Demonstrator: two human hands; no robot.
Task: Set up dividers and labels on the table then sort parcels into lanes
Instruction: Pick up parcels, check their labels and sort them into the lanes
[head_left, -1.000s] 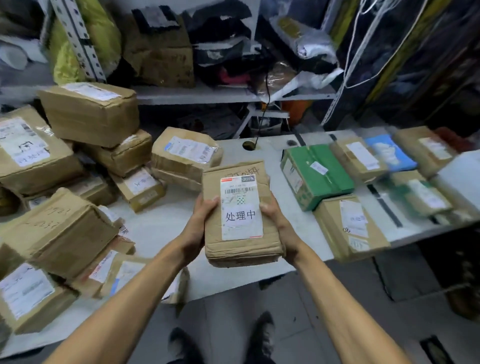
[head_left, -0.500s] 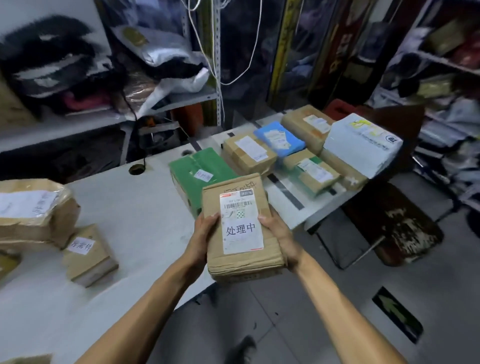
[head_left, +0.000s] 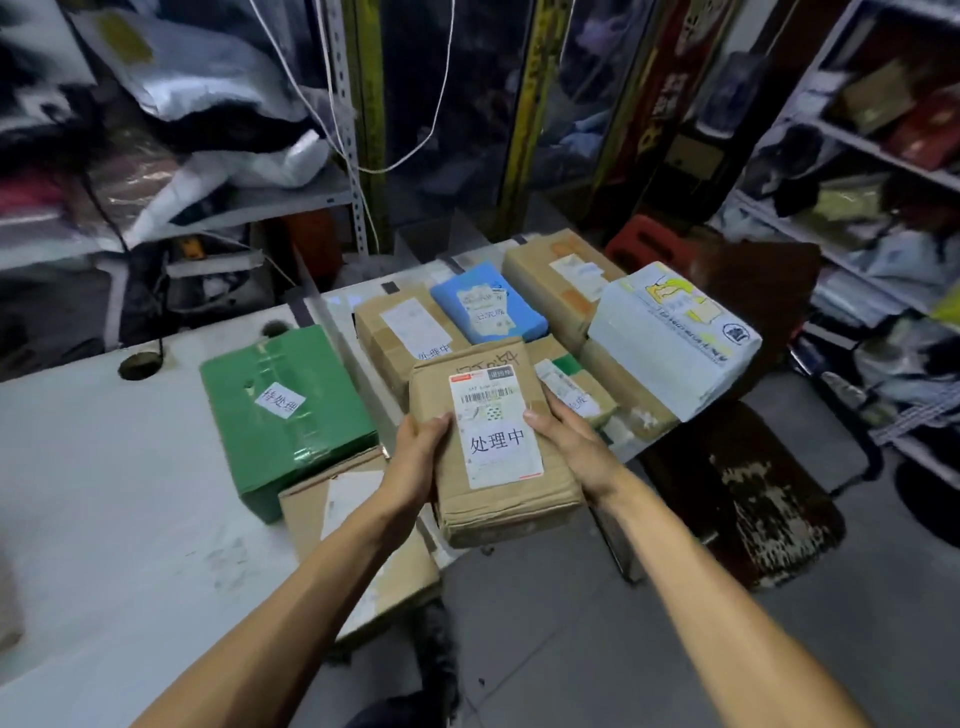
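Left hand (head_left: 415, 457) and right hand (head_left: 571, 441) clamp opposite long edges of the brown parcel (head_left: 493, 447) marked 处理中, held in the air just right of the green box (head_left: 283, 415). Right of that box every lane looks packed. Likely risk: it lands astride a black divider strip (head_left: 304, 312) or shoves a neighbour off the table (head_left: 104, 493) edge.

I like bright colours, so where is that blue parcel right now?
The blue parcel lies on the table's far right part, between two brown boxes, beyond the parcel held in both hands.
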